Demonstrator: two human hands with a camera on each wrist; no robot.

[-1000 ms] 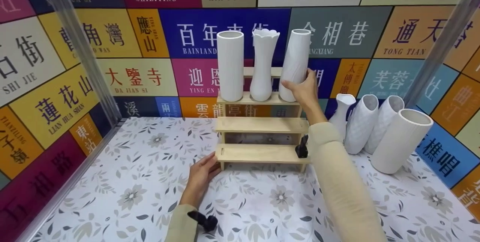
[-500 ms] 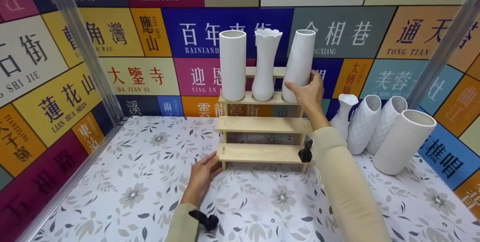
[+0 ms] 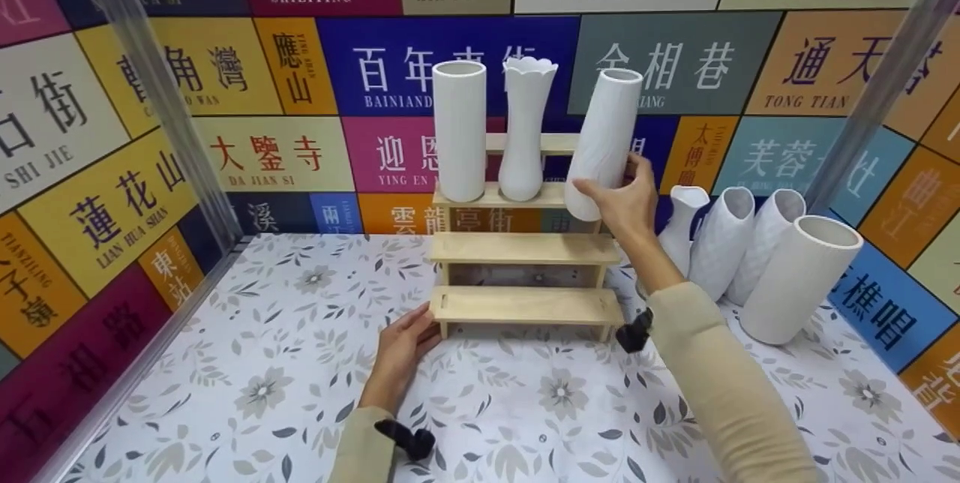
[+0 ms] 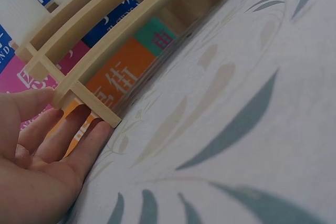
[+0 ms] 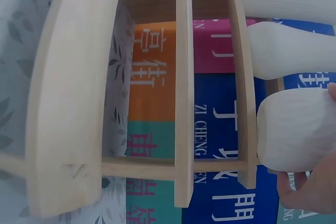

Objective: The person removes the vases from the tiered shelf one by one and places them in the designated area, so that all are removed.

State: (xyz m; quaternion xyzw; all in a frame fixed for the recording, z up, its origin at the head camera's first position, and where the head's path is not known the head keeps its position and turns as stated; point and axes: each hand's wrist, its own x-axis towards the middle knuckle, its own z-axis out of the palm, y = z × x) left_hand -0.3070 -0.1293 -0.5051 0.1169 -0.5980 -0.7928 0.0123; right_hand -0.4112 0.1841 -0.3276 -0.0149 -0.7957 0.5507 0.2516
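Note:
A white tapered vase [image 3: 604,138] leans to the right in my right hand [image 3: 628,194], which grips its lower part. Its base overlaps the right end of a tiered wooden display stand's [image 3: 525,247] upper board in the head view; in the right wrist view it is right at that board's edge. On that board stand a ribbed cylindrical vase [image 3: 460,130] and, beside it, a vase with a scalloped rim [image 3: 527,130]. My left hand [image 3: 405,344] holds the stand's lowest left corner, thumb [image 4: 39,98] at the board's end and fingers [image 4: 92,140] by the leg.
On the table at right stand a slim flared vase [image 3: 681,232], two quilted vases, one of them the nearer quilted vase [image 3: 721,243], and a wide ribbed vase [image 3: 799,280]. A floral cloth [image 3: 300,393] covers the table. Sign-patterned panels [image 3: 457,55] rise behind.
My right hand has moved the tapered vase right and down from its place on the upper board, and it now leans more. My left hand stays at the stand's corner.

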